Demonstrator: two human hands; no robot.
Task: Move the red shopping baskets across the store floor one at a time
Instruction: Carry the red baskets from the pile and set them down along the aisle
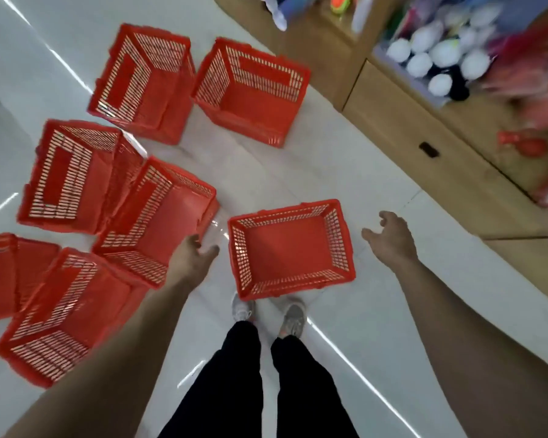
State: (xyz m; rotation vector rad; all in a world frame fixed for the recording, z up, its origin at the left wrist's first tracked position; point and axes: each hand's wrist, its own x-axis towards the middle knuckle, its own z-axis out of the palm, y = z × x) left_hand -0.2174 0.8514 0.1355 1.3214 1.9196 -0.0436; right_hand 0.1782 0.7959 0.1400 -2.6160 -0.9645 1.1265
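A red shopping basket (290,249) stands upright on the white floor just ahead of my feet. My left hand (192,259) hovers to its left with relaxed fingers and holds nothing. On the other side, my right hand (391,237) hangs apart from the basket, fingers loosely spread and empty. Several more red baskets lie to the left and beyond: one (157,218) beside my left hand, one (64,314) at the lower left, one (73,175) at the left, and two at the back (143,80) (250,90).
A wooden display unit (424,128) with drawers runs along the right, stocked with white round items (440,55) and colourful goods. My feet in grey shoes (268,312) stand right behind the near basket. Glossy white floor (345,172) lies between the baskets and the unit.
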